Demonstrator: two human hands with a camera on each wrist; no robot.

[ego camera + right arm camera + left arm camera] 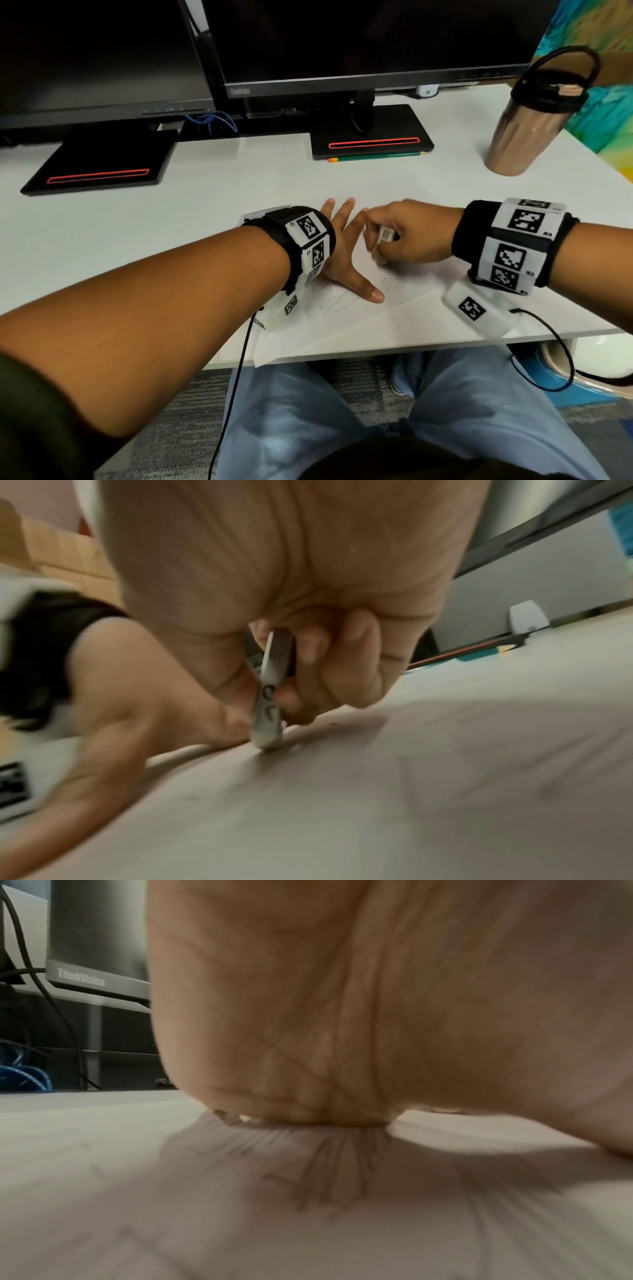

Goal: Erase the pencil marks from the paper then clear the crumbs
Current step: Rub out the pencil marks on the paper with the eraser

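A white sheet of paper with faint pencil marks lies on the white desk near its front edge. My left hand lies flat on the paper with fingers spread, pressing it down. Just to its right, my right hand pinches a white eraser between thumb and fingers. The eraser's lower end touches the paper, close to the left thumb. The right wrist view is blurred. I cannot make out crumbs on the sheet.
Two dark monitors on black stands fill the back of the desk. A green pencil lies along the right stand's front edge. A bronze tumbler with a black lid stands at the right. Cables hang from both wrist units.
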